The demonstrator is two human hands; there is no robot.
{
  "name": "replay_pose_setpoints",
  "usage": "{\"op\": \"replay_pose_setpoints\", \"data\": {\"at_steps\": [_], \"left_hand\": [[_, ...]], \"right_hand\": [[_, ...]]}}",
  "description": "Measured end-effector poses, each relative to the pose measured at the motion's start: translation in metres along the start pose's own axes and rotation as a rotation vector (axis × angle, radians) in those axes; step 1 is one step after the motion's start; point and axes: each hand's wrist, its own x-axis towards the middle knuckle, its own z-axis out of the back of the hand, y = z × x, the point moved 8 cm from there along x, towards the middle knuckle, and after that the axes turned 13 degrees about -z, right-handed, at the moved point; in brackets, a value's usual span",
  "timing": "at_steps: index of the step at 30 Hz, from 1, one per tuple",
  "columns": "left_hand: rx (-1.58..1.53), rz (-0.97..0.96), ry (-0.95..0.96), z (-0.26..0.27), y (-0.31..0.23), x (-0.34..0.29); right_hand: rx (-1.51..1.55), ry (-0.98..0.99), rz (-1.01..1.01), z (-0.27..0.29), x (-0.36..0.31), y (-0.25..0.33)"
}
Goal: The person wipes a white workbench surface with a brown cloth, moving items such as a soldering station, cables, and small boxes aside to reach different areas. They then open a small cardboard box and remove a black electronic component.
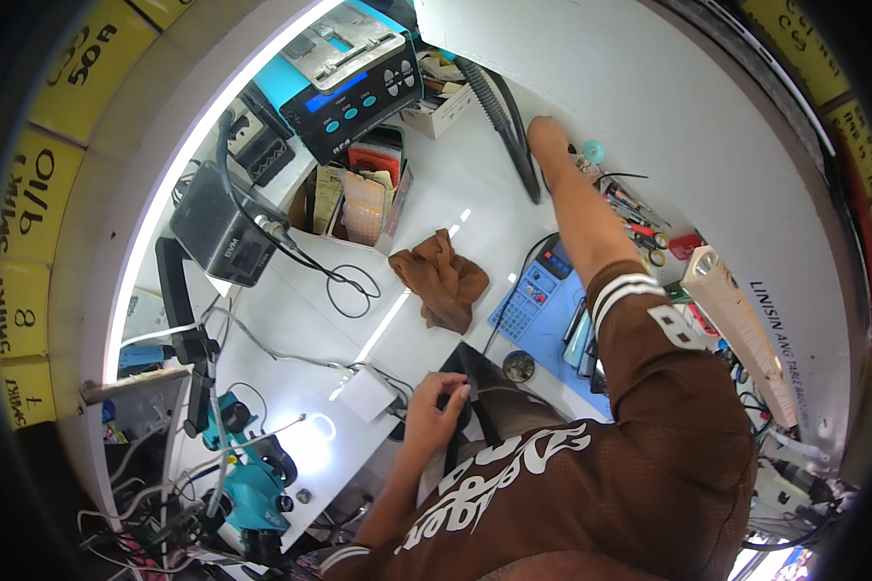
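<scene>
My right arm stretches to the back of the white table, where my right hand (pixel 549 138) is beside a black ribbed hose (pixel 492 107). Its fingers are hidden, so a grip cannot be made out. Near the table's front edge, above my lap, my left hand (pixel 434 409) is curled with thumb and fingers close together. Whatever it may hold is too small or hidden to name. Next to it lie a white box-shaped adapter (pixel 366 393) and a dark flat piece (pixel 477 373). A crumpled brown cloth (pixel 440 281) rests mid-table.
A blue work mat (pixel 538 315) holds tools and a small round tin (pixel 518 366). Hand tools (pixel 639 218) line the right side by a beige lamp (pixel 741 329). At the left are a teal microscope (pixel 257 484) and loose cables; a teal-black control station (pixel 354 97) stands behind an open box (pixel 358 208).
</scene>
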Motion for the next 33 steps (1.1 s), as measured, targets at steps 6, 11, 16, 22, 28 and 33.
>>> {"op": "replay_pose_setpoints", "data": {"at_steps": [6, 11, 16, 22, 28, 33], "left_hand": [[-0.037, -0.008, -0.081, 0.003, -0.011, -0.018], [-0.054, 0.021, -0.081, 0.005, -0.015, -0.017], [-0.07, 0.011, -0.088, 0.012, -0.017, -0.015], [-0.073, -0.029, -0.082, 0.015, -0.021, -0.011], [-0.069, -0.08, -0.069, 0.014, -0.029, -0.01], [-0.06, -0.108, -0.077, 0.015, -0.031, -0.017]], "right_hand": [[-0.384, 0.187, 0.03, -0.037, 0.015, 0.003], [-0.515, 0.166, 0.062, -0.031, 0.006, 0.013], [-0.511, 0.18, 0.042, -0.018, -0.002, 0.016], [-0.651, 0.179, 0.224, -0.025, 0.002, 0.021], [-0.438, -0.004, 0.212, -0.017, -0.006, 0.029], [-0.537, -0.003, 0.46, -0.009, -0.004, 0.038]]}}
